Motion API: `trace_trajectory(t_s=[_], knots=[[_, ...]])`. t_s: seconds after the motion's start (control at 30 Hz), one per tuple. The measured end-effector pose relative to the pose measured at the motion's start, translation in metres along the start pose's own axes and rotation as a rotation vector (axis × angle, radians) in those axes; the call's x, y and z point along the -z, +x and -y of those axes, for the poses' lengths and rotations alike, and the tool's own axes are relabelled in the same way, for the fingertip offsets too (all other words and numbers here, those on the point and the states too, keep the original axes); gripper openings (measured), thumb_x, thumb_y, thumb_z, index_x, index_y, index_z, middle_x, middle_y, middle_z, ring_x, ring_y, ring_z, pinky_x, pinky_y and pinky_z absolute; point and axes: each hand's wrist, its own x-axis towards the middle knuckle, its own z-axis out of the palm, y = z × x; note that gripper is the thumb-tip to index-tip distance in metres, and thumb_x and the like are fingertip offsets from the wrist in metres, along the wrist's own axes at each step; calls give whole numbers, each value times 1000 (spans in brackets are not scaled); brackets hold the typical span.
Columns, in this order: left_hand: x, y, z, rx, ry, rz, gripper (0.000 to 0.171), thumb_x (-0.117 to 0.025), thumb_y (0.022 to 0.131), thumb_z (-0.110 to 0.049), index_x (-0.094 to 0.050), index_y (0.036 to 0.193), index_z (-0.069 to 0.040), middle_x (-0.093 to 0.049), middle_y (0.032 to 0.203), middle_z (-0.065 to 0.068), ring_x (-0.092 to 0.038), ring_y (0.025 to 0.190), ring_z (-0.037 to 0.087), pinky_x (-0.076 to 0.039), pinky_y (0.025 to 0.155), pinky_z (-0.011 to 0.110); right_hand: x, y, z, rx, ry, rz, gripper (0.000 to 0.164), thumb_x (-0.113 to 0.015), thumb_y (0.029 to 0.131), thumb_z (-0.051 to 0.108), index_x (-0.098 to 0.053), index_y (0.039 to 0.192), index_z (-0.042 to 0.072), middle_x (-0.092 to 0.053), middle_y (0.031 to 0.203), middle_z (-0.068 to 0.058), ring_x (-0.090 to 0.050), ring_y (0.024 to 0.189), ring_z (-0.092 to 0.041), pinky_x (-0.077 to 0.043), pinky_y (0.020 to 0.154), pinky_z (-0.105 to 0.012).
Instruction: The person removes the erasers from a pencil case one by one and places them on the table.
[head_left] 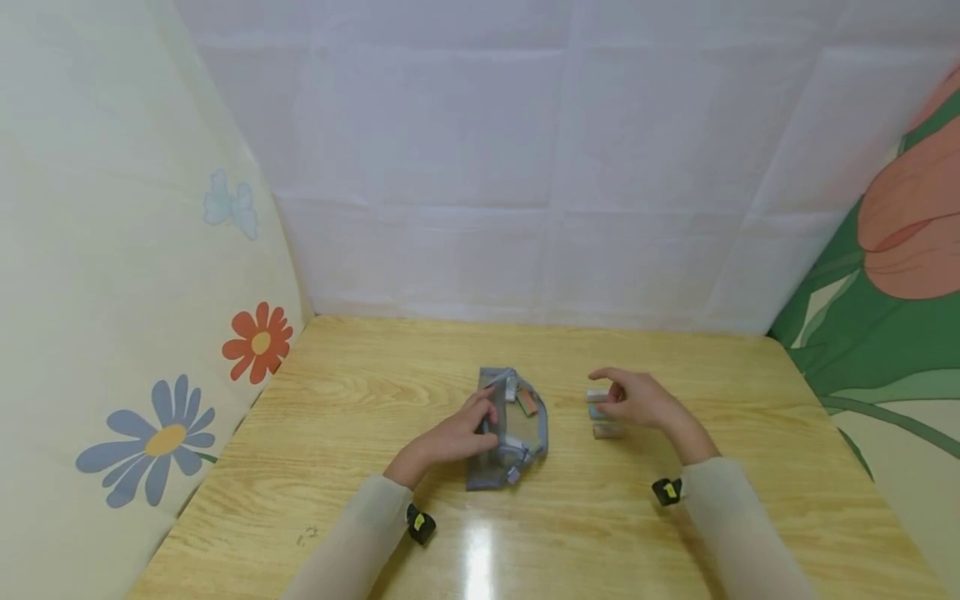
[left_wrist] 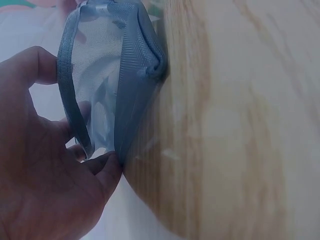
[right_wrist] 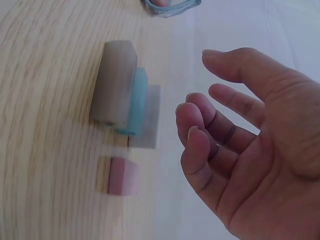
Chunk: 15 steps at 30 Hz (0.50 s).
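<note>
A grey mesh pouch (head_left: 508, 429) with woven trim lies mid-table, its mouth held open by the left hand (head_left: 459, 433), which pinches the rim. To its right, the right hand (head_left: 637, 400) hovers empty, fingers loosely curled, just beside small grey, blue and pink blocks (head_left: 600, 412) on the wooden table (head_left: 750, 400)

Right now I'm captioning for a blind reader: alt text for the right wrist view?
A right hand hovers, fingers loosely curled, holding nothing, beside small blocks on a wooden table: a beige block against a teal block, a pink block apart.
</note>
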Motion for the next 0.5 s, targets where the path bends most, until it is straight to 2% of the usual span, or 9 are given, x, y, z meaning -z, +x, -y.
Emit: trace_trajectory(t_s=[0.23, 0.5], knots=[[2, -2, -3, 1, 1, 7, 28, -60, 85, -28, -49, 107, -15, -17, 167, 19, -39, 139, 42, -46, 97, 47, -8, 6, 8, 12, 26, 11, 53, -71, 92, 14, -54, 141, 3, -61, 83, 0, -56, 72, -14, -47, 67, -33], [1, -2, -2, -5, 4, 11, 29, -60, 85, -29, -49, 107, -13, -17, 166, 20, -34, 143, 43, -45, 99, 47, -18, 15, 17, 25, 25, 39, 53, -71, 93, 16, -54, 142, 6, -61, 83, 1, -56, 75, -13, -48, 69, -33]])
